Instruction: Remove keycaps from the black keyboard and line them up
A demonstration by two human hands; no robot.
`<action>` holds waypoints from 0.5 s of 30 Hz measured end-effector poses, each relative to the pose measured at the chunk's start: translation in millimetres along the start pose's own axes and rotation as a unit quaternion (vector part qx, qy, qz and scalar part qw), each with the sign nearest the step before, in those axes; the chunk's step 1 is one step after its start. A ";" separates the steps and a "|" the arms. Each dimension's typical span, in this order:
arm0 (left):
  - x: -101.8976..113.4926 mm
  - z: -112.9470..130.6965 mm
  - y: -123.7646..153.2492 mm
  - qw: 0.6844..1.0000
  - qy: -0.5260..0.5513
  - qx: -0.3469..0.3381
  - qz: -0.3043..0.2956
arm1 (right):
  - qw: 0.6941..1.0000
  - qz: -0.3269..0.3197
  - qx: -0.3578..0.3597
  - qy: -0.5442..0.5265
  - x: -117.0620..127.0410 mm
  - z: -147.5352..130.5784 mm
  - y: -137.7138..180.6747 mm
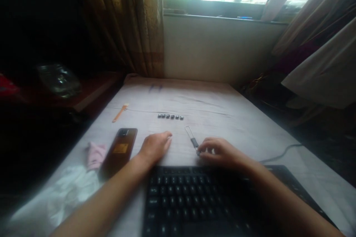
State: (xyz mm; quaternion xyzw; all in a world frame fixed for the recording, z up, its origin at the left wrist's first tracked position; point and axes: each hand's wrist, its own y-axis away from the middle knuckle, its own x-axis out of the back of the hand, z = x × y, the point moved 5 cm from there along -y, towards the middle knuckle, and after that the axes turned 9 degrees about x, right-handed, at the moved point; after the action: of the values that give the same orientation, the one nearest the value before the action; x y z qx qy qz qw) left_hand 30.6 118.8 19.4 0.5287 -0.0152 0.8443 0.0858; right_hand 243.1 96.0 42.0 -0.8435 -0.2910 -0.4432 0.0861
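Note:
A wire keycap puller (194,142) with a dark middle grip lies slanted on the light cloth. My right hand (218,152) pinches its near end, where a small dark piece shows at the fingertips; I cannot make out what that piece is. To the left of the puller, my left hand (155,145) rests on the cloth with thumb and forefinger slightly apart and nothing visible between them. Beyond both hands stands a short row of several small dark keycaps (172,117). Under my forearms is a black keyboard (183,192), its right part dark and hard to see.
Left of my left hand lies a brown phone (121,148), beside a pink cloth (96,154) and crumpled clear plastic (73,189). An orange strip-like tool (120,113) is farther back. A cable (283,152) runs off right. Curtains and a window stand behind the table.

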 end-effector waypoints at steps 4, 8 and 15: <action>1.8 5.4 -25.6 0.996 -0.085 0.029 0.017 | 1.000 0.007 -0.011 -0.012 2.9 13.5 -0.1; -5.2 -2.1 -37.7 0.991 -0.124 0.040 0.034 | 0.999 0.035 -0.012 -0.012 9.3 31.0 -4.3; -3.8 -6.3 -36.1 0.986 -0.136 0.005 0.102 | 0.982 0.181 -0.055 0.002 30.9 50.5 -44.5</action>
State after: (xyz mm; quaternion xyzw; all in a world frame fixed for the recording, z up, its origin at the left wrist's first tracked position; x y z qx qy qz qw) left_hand 32.5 154.7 10.8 0.6345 -0.0765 0.7691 -0.0058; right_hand 266.6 165.5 31.8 -0.8850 -0.1082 -0.4369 0.1190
